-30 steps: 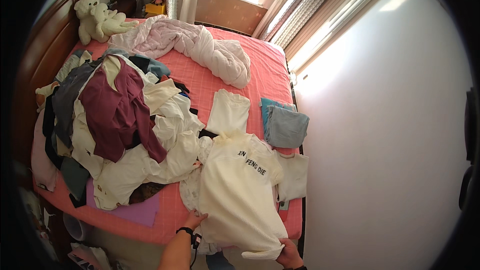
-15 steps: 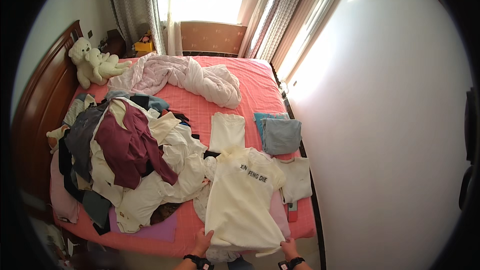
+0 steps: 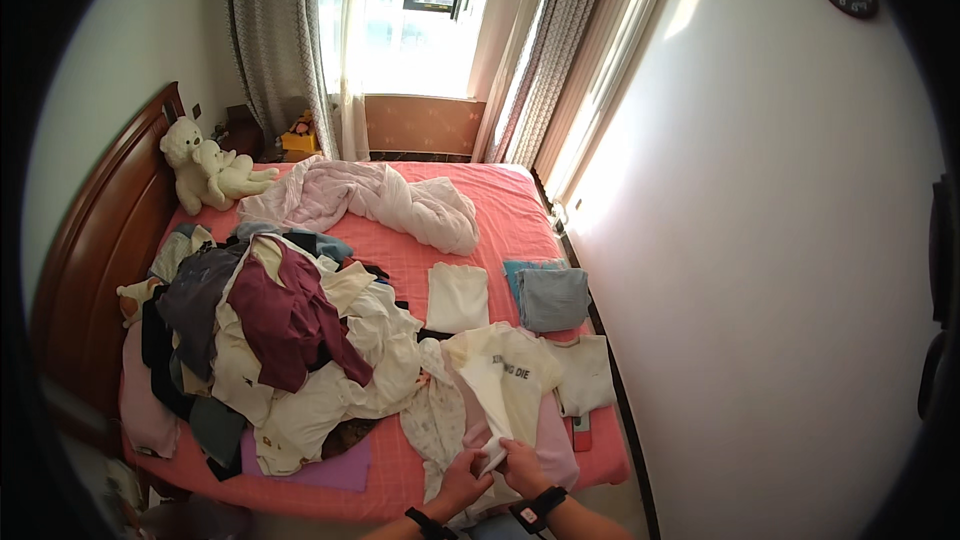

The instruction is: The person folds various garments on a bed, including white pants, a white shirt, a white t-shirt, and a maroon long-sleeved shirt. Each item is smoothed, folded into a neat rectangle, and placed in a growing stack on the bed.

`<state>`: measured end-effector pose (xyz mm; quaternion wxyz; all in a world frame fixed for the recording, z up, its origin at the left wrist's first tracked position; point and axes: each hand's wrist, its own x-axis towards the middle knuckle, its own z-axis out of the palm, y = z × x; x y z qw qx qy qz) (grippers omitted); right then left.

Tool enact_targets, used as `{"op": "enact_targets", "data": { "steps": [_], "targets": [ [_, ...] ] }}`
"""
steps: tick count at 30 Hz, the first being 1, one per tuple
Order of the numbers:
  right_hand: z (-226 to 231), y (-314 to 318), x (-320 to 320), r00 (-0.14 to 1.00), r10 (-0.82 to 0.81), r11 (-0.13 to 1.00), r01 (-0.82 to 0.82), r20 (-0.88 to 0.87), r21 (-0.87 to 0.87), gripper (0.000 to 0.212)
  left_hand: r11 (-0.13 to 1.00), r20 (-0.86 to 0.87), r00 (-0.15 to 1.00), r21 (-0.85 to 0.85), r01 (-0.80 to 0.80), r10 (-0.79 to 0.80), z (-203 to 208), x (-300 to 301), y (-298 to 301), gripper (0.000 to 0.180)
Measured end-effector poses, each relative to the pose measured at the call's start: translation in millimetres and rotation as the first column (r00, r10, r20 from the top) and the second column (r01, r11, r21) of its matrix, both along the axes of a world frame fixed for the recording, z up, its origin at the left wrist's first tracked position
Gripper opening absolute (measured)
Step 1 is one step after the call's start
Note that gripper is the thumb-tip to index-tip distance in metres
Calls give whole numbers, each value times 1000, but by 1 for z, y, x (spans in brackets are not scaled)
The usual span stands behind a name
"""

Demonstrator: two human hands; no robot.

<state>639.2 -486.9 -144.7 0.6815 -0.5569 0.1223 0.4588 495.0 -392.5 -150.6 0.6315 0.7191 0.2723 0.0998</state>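
And here, near the bed's (image 3: 605, 460) near edge, the cream shirt (image 3: 525, 370) is being worked: its lower end is gripped by the left hand (image 3: 465, 480) and the right hand (image 3: 525, 467), set close together, fingers closed on gathered fabric, and one side of it looks turned inward, so the fold may be judged only partly made. Beneath it, a pale pink cloth (image 3: 555, 445) and a patterned white garment (image 3: 433, 420) are seen, both spread loose. Towards the right edge, finished-looking work can be counted: one white garment (image 3: 458, 297) laid flat in a neat block, one grey-blue garment (image 3: 553, 302) folded on top of one bright blue item (image 3: 513, 272), and one off-white garment (image 3: 585, 380) laid at the right edge itself. Plenty is left, by the look of it: along the left half, one big heap (image 3: 390, 340) is topped by one maroon garment (image 3: 285, 308), its layers too tangled to be counted, with one purple cloth (image 3: 345, 470) partly covered at the near edge. Up by the far edge, one pink quilt (image 3: 400, 202) is left bunched, and two plush bears (image 3: 190, 165) are propped at the far left corner.
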Motion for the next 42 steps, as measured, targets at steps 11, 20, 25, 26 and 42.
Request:
{"op": "enact_targets", "data": {
  "steps": [11, 20, 25, 26, 42],
  "targets": [
    [180, 5, 80, 996, -63, 896, 81, -57, 436, 36, 977, 19, 1000, 215, -3, -1, -4, 66, 51, 121],
    [326, -62, 115, 974, 32, 857, -144, 226, 495, 48, 514, -425, 625, 355, 781, -655, 56, 89, 35, 66],
    [324, -110, 151, 989, -51, 852, -29, 138, 523, 54, 829, 49, 867, -269, 490, -496, -23, 53, -9, 46],
    [331, -114, 150, 974, -73, 877, -39, 214, 479, 54, 844, 7, 886, -298, 445, -464, -18, 41, -3, 43],
    [287, 29, 437, 950, -127, 755, -94, 285, 649, 29, 426, 40, 936, 883, -198, 351, 340, 141, 244, 41]
  ]
}}
